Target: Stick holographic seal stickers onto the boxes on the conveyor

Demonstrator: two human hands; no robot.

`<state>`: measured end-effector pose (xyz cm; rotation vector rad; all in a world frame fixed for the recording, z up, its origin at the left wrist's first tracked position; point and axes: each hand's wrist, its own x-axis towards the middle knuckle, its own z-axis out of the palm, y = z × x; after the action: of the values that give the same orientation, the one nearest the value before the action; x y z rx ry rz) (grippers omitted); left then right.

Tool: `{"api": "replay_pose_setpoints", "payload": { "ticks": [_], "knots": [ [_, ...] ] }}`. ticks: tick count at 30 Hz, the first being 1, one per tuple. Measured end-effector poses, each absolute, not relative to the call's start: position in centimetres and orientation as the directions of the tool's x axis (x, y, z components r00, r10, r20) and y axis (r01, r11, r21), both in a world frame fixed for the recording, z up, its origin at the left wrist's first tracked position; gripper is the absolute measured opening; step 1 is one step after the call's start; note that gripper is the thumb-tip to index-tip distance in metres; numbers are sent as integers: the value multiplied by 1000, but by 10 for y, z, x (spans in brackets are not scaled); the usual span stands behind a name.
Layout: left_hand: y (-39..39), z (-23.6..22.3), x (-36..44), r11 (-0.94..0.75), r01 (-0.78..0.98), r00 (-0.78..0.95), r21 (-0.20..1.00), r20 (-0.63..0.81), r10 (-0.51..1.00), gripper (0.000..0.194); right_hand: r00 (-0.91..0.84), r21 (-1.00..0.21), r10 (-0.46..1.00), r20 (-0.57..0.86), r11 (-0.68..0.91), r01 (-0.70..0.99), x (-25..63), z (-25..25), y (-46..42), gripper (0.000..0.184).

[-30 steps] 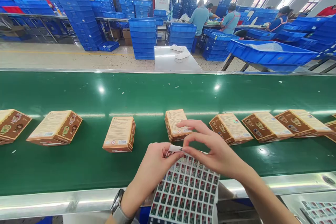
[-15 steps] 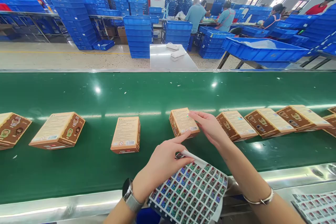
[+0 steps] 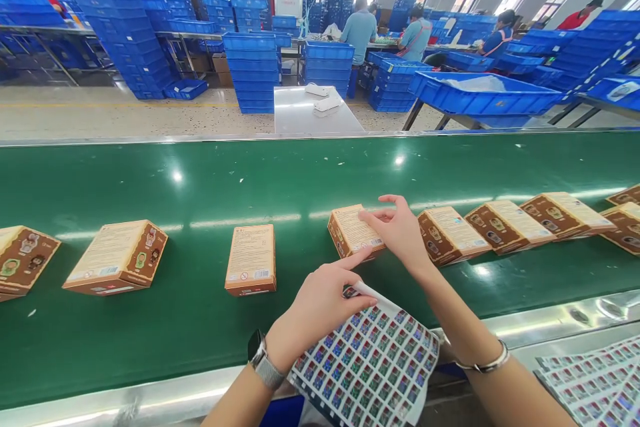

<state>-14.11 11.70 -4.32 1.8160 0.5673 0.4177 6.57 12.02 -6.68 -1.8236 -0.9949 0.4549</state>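
My left hand (image 3: 320, 303) grips the top edge of a sheet of small coloured stickers (image 3: 370, 363) over the near rail, its index finger stretched toward a brown carton (image 3: 353, 230) on the green conveyor belt (image 3: 300, 173). My right hand (image 3: 397, 227) rests on that carton's right side, thumb and fingers pressed on its printed top face. Whether a sticker lies under the fingers is hidden. More cartons lie in a row: one (image 3: 251, 259) to the left, another (image 3: 117, 257) further left, and several to the right (image 3: 453, 233).
More sticker sheets (image 3: 595, 380) lie at the lower right by the steel rail (image 3: 550, 320). Beyond the belt stand a small white table (image 3: 313, 120), stacks of blue crates (image 3: 255, 73), a long blue bin (image 3: 480, 100) and several seated people at benches.
My right hand left the sticker sheet, reached out to the carton in front and now presses on its top. The cartons have shifted slightly right in view.
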Motion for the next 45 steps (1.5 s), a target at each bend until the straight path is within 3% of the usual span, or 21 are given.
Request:
{"api": "replay_pose_setpoints", "payload": {
  "ticks": [4, 7, 10, 12, 15, 18, 24, 30, 33, 37, 42, 45],
  "knots": [
    [113, -40, -149, -166, 167, 757, 972, -18, 654, 10, 585, -862, 787, 197, -146, 486, 77, -49, 112, 46],
    [112, -38, -173, -42, 230, 638, 972, -118, 761, 22, 386, -807, 872, 301, 17, 591, 66, -25, 86, 31],
    [109, -31, -204, 65, 208, 563, 976, -174, 808, 19, -37, -815, 993, 109, 111, 568, 40, -7, 58, 23],
    [106, -26, -220, 102, 202, 535, 974, -197, 822, 18, -141, -824, 989, 45, 116, 555, 19, -3, 50, 17],
    [103, -19, -240, 85, 277, 537, 957, -228, 812, 29, -169, -834, 984, 60, 143, 534, -10, -5, 49, 14],
    [101, -16, -251, 95, 323, 506, 942, -256, 824, 18, -237, -814, 967, 91, 209, 542, -29, -7, 52, 11],
    [91, -26, -213, 83, 318, 443, 944, -226, 868, 18, -302, -675, 929, 214, 364, 641, 10, -12, 43, 7],
    [81, -31, -183, -288, 557, 504, 779, -42, 863, 12, -410, -572, 880, 238, 469, 673, 40, -22, 36, 16],
    [79, -25, -187, -364, 578, 576, 731, -49, 816, 14, -443, -527, 850, 284, 524, 669, 30, -21, 35, 15],
    [79, -21, -190, -291, 566, 597, 771, -140, 790, 27, -458, -407, 793, 402, 603, 686, 22, -20, 34, 4],
    [83, -25, -192, -73, 389, 612, 918, -199, 766, 22, -512, -95, 673, 533, 649, 754, 16, -27, 27, 23],
    [86, -27, -197, 67, 313, 630, 947, -260, 731, 10, -499, -122, 655, 567, 665, 736, 8, -31, 22, 23]
  ]
}}
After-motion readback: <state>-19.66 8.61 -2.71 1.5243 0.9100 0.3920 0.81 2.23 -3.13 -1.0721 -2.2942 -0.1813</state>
